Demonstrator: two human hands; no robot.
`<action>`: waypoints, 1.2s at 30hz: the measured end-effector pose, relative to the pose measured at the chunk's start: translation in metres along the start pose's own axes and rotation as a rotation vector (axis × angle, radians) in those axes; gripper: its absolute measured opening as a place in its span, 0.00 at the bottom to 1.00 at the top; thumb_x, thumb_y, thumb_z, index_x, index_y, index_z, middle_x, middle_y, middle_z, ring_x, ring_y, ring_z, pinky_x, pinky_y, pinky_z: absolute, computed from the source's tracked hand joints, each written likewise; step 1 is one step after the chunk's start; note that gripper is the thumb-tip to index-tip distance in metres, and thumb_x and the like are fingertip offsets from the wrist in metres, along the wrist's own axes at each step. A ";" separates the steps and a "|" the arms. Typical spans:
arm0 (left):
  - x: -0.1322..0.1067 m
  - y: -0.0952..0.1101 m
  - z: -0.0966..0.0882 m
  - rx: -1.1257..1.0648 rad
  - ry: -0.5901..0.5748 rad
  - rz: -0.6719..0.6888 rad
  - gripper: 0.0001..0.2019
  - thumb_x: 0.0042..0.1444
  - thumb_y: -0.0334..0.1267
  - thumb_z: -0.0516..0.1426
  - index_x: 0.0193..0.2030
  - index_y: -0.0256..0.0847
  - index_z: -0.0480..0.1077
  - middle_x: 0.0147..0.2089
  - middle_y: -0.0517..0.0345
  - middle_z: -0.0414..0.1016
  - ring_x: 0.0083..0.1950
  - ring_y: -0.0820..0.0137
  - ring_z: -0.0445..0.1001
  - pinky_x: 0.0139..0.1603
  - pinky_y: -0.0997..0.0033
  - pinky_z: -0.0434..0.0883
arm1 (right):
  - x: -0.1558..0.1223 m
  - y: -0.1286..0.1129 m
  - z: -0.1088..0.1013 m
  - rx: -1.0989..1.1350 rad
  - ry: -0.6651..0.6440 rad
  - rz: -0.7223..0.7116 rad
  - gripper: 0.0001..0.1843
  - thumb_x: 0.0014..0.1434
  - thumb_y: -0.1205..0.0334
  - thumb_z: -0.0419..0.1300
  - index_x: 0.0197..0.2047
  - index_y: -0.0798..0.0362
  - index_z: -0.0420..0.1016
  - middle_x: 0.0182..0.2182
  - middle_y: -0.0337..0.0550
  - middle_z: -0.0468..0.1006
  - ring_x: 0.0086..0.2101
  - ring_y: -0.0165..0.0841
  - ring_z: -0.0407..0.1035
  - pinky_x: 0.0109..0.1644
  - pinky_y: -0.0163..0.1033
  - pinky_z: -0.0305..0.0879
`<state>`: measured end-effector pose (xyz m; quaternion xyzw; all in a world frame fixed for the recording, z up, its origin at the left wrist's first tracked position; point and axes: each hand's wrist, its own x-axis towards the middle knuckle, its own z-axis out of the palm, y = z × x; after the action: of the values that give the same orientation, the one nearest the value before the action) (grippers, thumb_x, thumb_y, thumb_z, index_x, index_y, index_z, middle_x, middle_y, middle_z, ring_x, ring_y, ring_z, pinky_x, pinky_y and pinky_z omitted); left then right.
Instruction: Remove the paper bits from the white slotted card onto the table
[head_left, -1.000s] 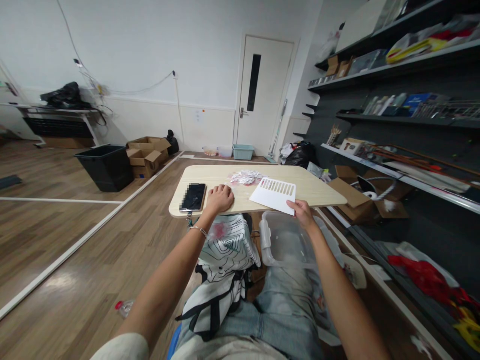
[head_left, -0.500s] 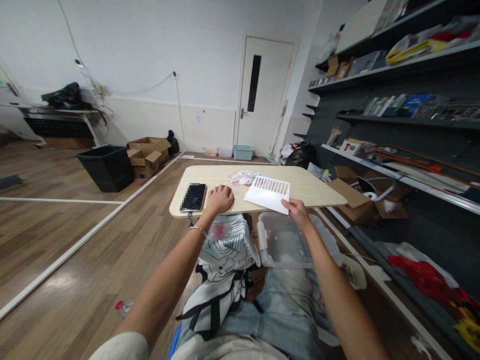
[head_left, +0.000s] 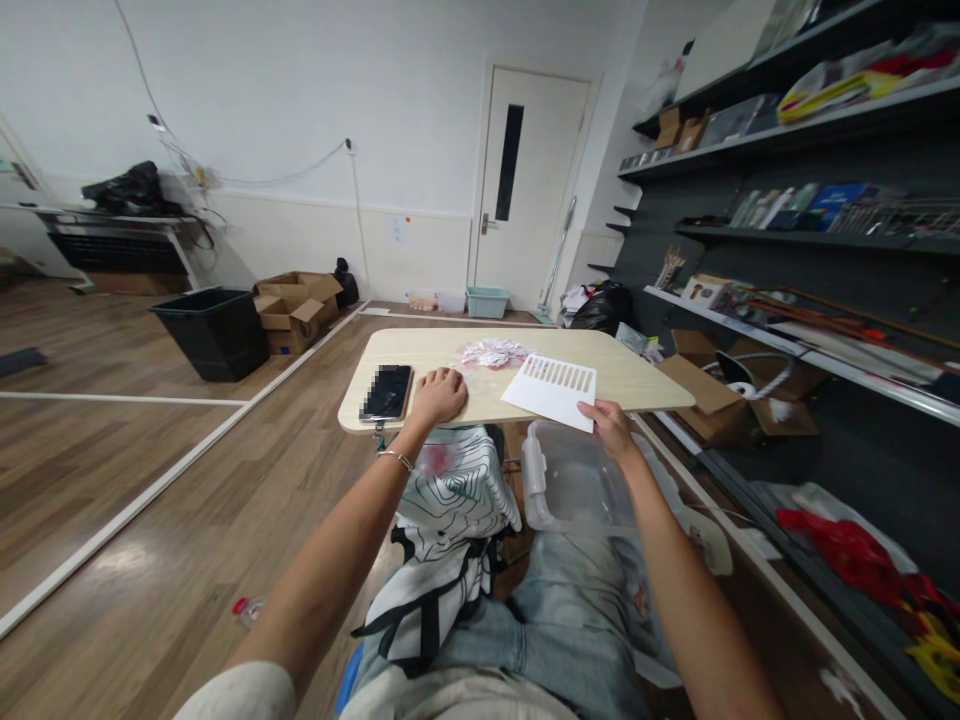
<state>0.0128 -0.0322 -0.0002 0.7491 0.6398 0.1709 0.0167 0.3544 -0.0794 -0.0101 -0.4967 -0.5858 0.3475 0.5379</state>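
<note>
My right hand [head_left: 609, 425] pinches the near right corner of a white slotted card [head_left: 546, 398], with a row of long cut-outs along its far side. The card is held over the near part of a pale wooden tabletop [head_left: 397, 350]. Beyond it lies a loose pile of white paper bits [head_left: 493, 353], with pinkish marks on the board around them. My left hand [head_left: 441, 394] rests palm down on the tabletop, fingers apart and a little bent, with nothing seen in it. Just left of that hand lies a dark phone [head_left: 388, 392].
Below the table's front edge, by my right leg, stands a clear plastic bin [head_left: 570, 490]. Dark shelves [head_left: 795, 240] line the right side, with an open cardboard box [head_left: 705, 385] under them. A black trash bin [head_left: 214, 335] stands on the floor at left.
My right hand has shifted a little to the right and towards me with the slotted card, away from the paper pile. The left hand has stayed in place.
</note>
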 end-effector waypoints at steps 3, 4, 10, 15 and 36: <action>0.000 0.000 0.000 0.000 0.000 0.002 0.22 0.71 0.49 0.43 0.62 0.45 0.68 0.68 0.46 0.68 0.68 0.55 0.66 0.67 0.53 0.62 | -0.002 -0.006 0.009 -0.001 -0.069 0.011 0.26 0.47 0.38 0.69 0.18 0.52 0.69 0.14 0.35 0.64 0.18 0.27 0.54 0.21 0.35 0.47; 0.000 0.000 -0.001 -0.001 0.000 0.004 0.22 0.71 0.49 0.43 0.62 0.45 0.68 0.68 0.46 0.68 0.68 0.55 0.66 0.67 0.53 0.62 | -0.002 -0.008 0.013 -0.006 -0.091 0.014 0.26 0.47 0.38 0.69 0.18 0.52 0.69 0.14 0.35 0.64 0.18 0.27 0.54 0.21 0.35 0.47; -0.001 0.001 -0.002 -0.009 -0.003 -0.006 0.21 0.71 0.49 0.43 0.62 0.46 0.68 0.68 0.47 0.69 0.69 0.55 0.66 0.67 0.53 0.62 | 0.000 -0.018 0.030 -0.039 -0.205 0.023 0.28 0.47 0.36 0.68 0.17 0.52 0.68 0.12 0.34 0.61 0.17 0.27 0.54 0.21 0.36 0.48; -0.002 0.001 -0.002 -0.004 -0.005 -0.002 0.22 0.71 0.49 0.44 0.62 0.45 0.68 0.68 0.46 0.69 0.68 0.55 0.66 0.67 0.53 0.62 | 0.002 -0.017 0.037 -0.021 -0.212 0.028 0.29 0.47 0.35 0.69 0.17 0.52 0.69 0.12 0.34 0.62 0.17 0.27 0.55 0.21 0.36 0.48; -0.002 0.001 -0.002 0.001 -0.002 -0.002 0.22 0.71 0.49 0.43 0.63 0.46 0.68 0.68 0.47 0.68 0.69 0.56 0.66 0.68 0.53 0.62 | 0.000 -0.009 0.015 -0.076 -0.091 -0.013 0.30 0.49 0.33 0.66 0.17 0.51 0.68 0.13 0.36 0.63 0.17 0.29 0.55 0.22 0.37 0.49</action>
<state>0.0130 -0.0349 0.0016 0.7486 0.6406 0.1701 0.0171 0.3375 -0.0799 -0.0042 -0.4966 -0.6255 0.3437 0.4940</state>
